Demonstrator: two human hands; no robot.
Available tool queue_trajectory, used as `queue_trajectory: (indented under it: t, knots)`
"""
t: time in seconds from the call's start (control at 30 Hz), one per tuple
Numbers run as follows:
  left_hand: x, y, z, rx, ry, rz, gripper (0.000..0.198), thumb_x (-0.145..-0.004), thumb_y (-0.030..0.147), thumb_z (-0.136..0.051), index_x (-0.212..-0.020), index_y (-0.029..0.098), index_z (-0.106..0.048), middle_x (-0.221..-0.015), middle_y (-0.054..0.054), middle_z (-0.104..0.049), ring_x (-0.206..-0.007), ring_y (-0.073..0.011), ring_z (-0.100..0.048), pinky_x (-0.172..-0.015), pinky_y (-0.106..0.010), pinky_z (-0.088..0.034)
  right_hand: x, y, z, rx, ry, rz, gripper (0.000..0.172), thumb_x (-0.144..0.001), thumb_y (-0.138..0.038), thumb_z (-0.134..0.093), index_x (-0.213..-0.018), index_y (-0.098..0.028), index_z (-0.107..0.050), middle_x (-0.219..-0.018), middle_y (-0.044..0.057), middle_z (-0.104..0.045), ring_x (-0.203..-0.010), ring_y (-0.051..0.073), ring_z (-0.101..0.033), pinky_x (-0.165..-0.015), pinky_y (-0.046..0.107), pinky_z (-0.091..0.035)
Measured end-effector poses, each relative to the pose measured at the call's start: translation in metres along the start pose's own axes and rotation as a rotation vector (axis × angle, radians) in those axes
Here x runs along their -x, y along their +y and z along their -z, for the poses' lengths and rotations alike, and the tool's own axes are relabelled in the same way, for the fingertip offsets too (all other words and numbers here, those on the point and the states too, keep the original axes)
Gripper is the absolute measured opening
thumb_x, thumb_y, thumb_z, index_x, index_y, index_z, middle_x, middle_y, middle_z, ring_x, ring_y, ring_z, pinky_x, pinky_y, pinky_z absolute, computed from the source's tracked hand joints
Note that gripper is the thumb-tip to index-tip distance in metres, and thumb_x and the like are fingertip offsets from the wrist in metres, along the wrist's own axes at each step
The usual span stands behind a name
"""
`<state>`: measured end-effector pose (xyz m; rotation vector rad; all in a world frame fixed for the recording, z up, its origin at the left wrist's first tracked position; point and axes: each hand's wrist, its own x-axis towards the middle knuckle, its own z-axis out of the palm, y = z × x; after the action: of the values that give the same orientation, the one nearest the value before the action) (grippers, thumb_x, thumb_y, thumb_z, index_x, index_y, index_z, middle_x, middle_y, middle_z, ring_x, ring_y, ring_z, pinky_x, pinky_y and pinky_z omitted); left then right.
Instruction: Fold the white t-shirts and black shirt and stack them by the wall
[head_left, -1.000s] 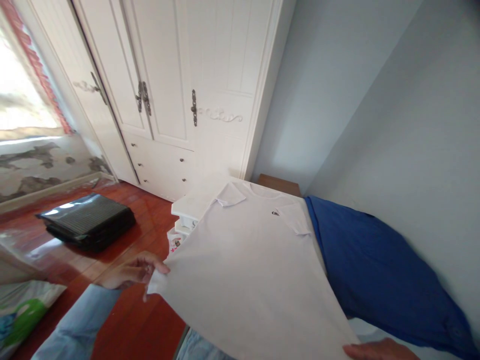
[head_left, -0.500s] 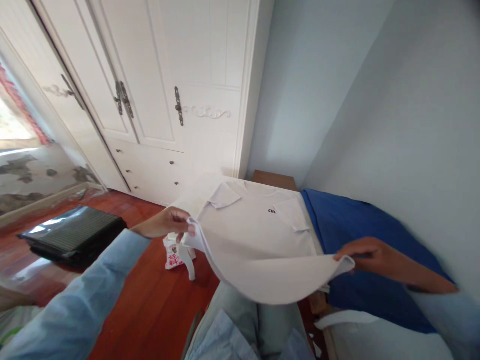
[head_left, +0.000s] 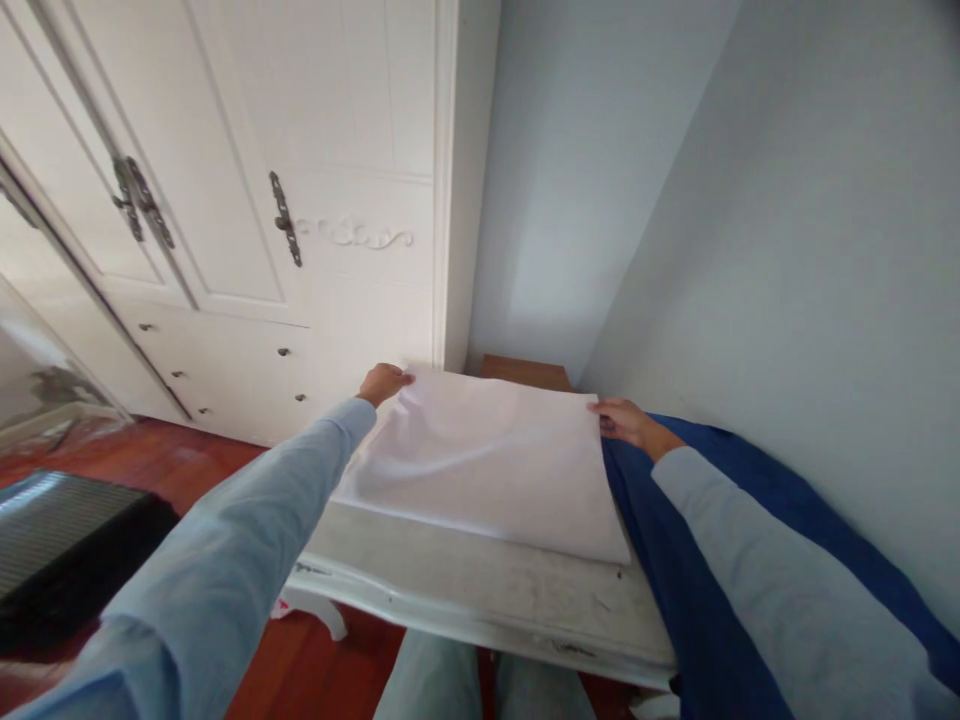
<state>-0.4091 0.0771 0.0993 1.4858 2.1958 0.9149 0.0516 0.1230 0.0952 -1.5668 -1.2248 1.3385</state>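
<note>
Both hands hold the white cloth by its two far corners: the left hand pinches the one corner between thumb and fingers, and the right hand pinches the other in the same way. The cloth is spread between the hands and from them back toward the person, upon the table. To do this placing well, I think it is best to hold both corners with equal pull, so the edge between the hands is straight, and to draw them a little apart, because a soft diagonal crease runs below the grip. The corners should be laid down together, with the layers matched. The cloth looks thin, smooth and soft, roughly four-sided, and its near edge seems rounded like a fold. On the person's side of the grip, the table shows a bare strip, greyish-white and worn, with dark scuffs along its moulded front. Just beside and below the right hand hangs a blue cloth, matt and loose. Beyond the held edge, between the hands, stands a flat-topped brown piece, perhaps of wood.
</note>
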Motion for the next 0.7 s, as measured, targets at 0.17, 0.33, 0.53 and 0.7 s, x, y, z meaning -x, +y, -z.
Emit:
queue_trajectory:
  t: [0.17,0.33,0.53,0.7]
  knots:
    - [-0.027,-0.027,-0.031,-0.066,-0.052,0.077,0.029,-0.068,0.033,-0.072,-0.048,0.02,-0.055,-0.059,-0.006,-0.059,-0.076,-0.0222,-0.062,-0.063,-0.026,-0.036,-0.028,0.029,-0.005,0.097,0.016,-0.032,0.011,-0.078,-0.011,-0.069,-0.074,-0.015,-0.06,-0.059,-0.001,-0.064,-0.05,0.01,-0.057,-0.047,0.018,-0.045]
    - [-0.034,-0.039,-0.036,-0.071,-0.05,0.137,0.033,-0.073,0.037,-0.068,-0.049,0.02,-0.053,-0.056,-0.005,-0.058,-0.063,-0.0194,-0.057,-0.059,-0.028,-0.037,-0.039,0.032,-0.001,0.188,0.036,0.054,0.008,-0.079,-0.016,-0.071,-0.078,-0.015,-0.063,-0.065,0.001,-0.066,-0.053,0.009,-0.057,-0.044,0.016,-0.039]
    - [-0.025,-0.033,-0.022,-0.061,-0.074,0.199,0.036,-0.075,0.042,-0.066,-0.049,0.019,-0.054,-0.053,-0.007,-0.059,-0.056,-0.0198,-0.056,-0.055,-0.029,-0.039,-0.036,0.03,-0.011,0.23,0.08,0.076,0.009,-0.078,-0.015,-0.072,-0.082,-0.015,-0.064,-0.066,0.003,-0.067,-0.054,0.012,-0.059,-0.047,0.02,-0.045]
    - [0.013,-0.031,-0.001,0.015,-0.166,0.213,0.033,-0.067,0.047,-0.073,-0.063,0.016,-0.062,-0.072,-0.008,-0.069,-0.059,-0.0188,-0.061,-0.055,-0.029,-0.043,-0.008,0.038,-0.006,0.184,0.059,0.09,0.032,-0.076,-0.018,-0.074,-0.105,-0.014,-0.062,-0.074,0.005,-0.07,-0.06,0.016,-0.065,-0.05,0.024,-0.051]
